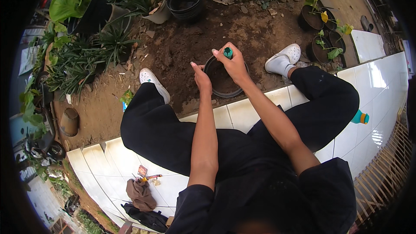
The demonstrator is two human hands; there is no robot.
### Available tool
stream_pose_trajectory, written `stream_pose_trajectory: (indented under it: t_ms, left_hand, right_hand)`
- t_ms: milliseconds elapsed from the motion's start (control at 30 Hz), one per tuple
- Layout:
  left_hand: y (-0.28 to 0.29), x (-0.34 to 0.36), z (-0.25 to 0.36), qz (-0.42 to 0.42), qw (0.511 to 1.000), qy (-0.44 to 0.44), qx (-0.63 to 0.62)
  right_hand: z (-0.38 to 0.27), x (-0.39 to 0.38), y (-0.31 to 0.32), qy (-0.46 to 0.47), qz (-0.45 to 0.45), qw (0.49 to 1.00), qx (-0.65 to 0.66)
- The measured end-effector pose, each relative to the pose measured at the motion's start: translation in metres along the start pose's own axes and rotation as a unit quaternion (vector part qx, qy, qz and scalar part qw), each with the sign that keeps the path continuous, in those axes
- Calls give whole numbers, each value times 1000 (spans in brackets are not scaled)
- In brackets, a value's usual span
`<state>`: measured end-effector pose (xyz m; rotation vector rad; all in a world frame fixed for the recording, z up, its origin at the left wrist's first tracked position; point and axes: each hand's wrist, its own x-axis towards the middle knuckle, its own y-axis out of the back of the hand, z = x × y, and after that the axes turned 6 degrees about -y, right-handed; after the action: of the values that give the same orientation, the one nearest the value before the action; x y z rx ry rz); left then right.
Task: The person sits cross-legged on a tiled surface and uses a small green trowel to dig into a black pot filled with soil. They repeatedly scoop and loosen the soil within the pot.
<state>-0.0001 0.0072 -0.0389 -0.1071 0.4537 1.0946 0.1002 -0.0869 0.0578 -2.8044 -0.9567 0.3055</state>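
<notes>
The right grip (234,66) is closed around a green handle (228,52), whose top pokes out. What is under that grip is hidden, so I cannot tell what kind of tool it is. The round, dark pot (229,95) sits just below the right grip, with brown soil (220,78) inside. The left grip (203,81) is at the pot's left edge. I cannot tell if it is squeezing the edge or only resting there.

It looks like the tool is for working the soil in the pot. To do that well, the left grip should hold the edge firmly so the pot can't wobble. The right grip should be snug and push gently, in small moves. A hard bump on the side could tip the pot and spill the soil. A white shoe (284,59) is near, to the right of the right grip, so keep the tool away from it.
</notes>
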Motion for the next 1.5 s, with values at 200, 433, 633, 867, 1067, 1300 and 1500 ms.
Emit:
stream_pose_trajectory:
  t_ms: [200,433,633,867,1067,1300,1500]
  left_hand:
    - [-9,-14,11,3,999,-36,6]
    - [14,10,-31,-127,985,-55,-104]
    - [22,26,-47,-139,973,-71,-167]
    - [-1,-4,1,-79,989,1,-127]
    - [-2,-2,-1,-47,995,-20,-81]
    - [0,4,-4,-45,998,-13,-45]
    - [-1,-3,3,-32,997,14,-73]
  right_hand:
    - [3,-31,-44,-50,4,993,103]
    - [0,-61,-59,-17,-52,997,61]
    - [-7,-65,-56,-21,-106,993,56]
    - [-45,-21,19,-41,-105,989,95]
    - [-14,-20,7,58,-156,985,-54]
    - [-5,-49,25,-51,-334,937,-91]
    - [-36,-25,39,-29,-175,980,-88]
